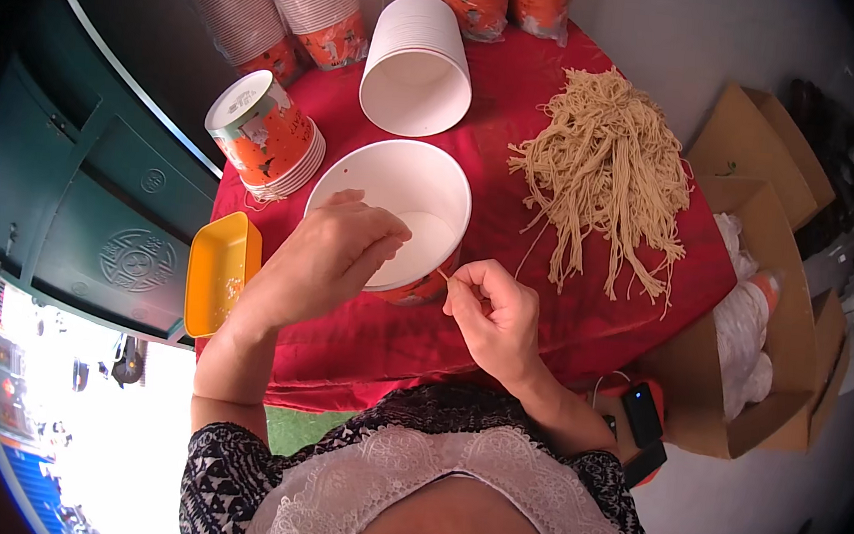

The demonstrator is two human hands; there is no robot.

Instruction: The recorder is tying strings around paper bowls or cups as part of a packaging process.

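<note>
A wide white-lined paper bucket (444, 183) with a printed orange outside stands upright near the middle of the red-covered table. My left hand (333, 250) hovers over its near left rim, fingers loosely bent and apart, and nothing shows in them. At the bucket's near right side, my right hand (494, 312) pinches a thin tan string (444, 273) between thumb and fingertips. A large heap of tan strings (610, 171) lies to the right, with loose ends trailing toward me. What the left fingertips touch is partly hidden.
A stack of paper buckets lies tipped behind (417, 75). An upside-down orange stack (267, 139) and a yellow tray (223, 266) stand left. Wrapped bucket stacks (307, 7) line the back. Open cardboard boxes (761, 233) sit right, beyond the red tablecloth's edge (632, 343).
</note>
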